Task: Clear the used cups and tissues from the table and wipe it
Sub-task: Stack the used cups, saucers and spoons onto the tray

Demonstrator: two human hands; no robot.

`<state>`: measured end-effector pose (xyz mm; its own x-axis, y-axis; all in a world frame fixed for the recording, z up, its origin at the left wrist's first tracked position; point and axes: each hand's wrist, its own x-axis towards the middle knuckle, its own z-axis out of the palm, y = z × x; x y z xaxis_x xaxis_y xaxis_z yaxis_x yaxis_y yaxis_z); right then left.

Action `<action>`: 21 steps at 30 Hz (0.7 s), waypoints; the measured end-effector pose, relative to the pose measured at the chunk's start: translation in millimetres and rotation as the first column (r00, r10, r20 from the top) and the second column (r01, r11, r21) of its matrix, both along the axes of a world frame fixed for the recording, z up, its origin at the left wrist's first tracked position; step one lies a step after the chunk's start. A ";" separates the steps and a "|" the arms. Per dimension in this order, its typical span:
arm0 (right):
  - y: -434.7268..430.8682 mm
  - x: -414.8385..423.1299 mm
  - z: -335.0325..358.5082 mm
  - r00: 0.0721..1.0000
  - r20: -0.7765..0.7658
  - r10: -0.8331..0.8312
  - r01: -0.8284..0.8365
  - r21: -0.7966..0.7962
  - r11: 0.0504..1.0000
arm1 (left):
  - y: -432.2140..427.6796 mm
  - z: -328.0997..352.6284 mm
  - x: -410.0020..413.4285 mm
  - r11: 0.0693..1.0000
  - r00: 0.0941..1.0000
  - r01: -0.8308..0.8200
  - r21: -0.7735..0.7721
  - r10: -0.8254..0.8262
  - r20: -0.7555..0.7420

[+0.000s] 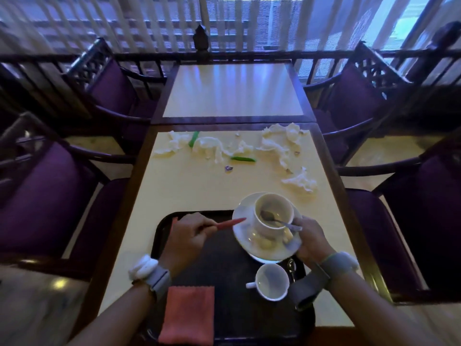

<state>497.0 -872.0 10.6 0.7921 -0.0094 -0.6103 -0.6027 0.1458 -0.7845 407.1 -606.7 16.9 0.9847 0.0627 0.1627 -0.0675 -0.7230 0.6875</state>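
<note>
My right hand [310,239] grips the rim of a white saucer [243,218], tilted over the black tray [224,265]. A white cup [273,216] with a metal spoon [277,219] inside stands on that saucer. My left hand [190,232] pinches a red sachet [230,223] whose tip points at the saucer. A second empty white cup [270,282] lies on the tray beside another spoon [291,267]. A folded pink cloth [188,314] rests on the tray's near left. Crumpled white tissues [279,143] and green sachets [243,159] lie scattered across the far half of the cream table [189,186].
Purple-cushioned dark wooden chairs stand on both sides of the table [50,196] [411,221]. A second table [232,91] adjoins at the far end, with a dark railing and curtains behind it. A small purple wrapper [228,168] lies mid-table.
</note>
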 end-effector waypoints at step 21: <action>48.8 -1.8 -11.1 0.989 -0.066 -0.134 0.141 0.120 0.983 | 73.3 -85.4 -13.9 0.640 0.475 -0.768 0.000 0.570 -0.670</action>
